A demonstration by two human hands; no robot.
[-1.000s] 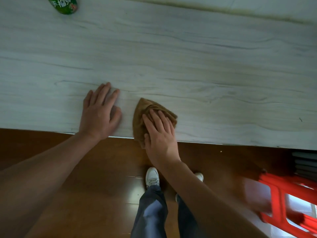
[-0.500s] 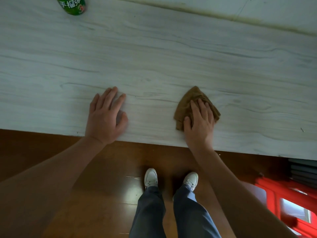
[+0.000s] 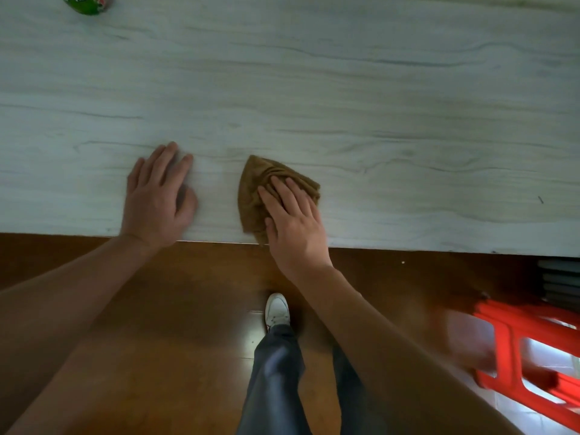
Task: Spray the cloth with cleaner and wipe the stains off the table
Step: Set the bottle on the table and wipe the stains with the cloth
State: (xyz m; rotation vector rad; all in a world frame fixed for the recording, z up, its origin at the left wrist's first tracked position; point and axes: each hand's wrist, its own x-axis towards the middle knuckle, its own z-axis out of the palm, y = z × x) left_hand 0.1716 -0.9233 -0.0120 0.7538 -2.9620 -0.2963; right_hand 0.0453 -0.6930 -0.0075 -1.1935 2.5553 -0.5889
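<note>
A crumpled brown cloth lies on the pale wood-grain table close to its near edge. My right hand presses flat on the cloth, fingers spread over its right half. My left hand rests flat on the bare table to the left of the cloth, apart from it and holding nothing. A green cleaner bottle shows only its lower part at the far left corner of the table. A small dark mark sits on the table at the right.
Under the near edge lies a brown wooden floor with my legs and one white shoe. A red plastic stool stands at the lower right, beside a dark stack below the table.
My right hand has slid the cloth back to the left, from right of centre towards my left hand. The left hand has stayed in place.
</note>
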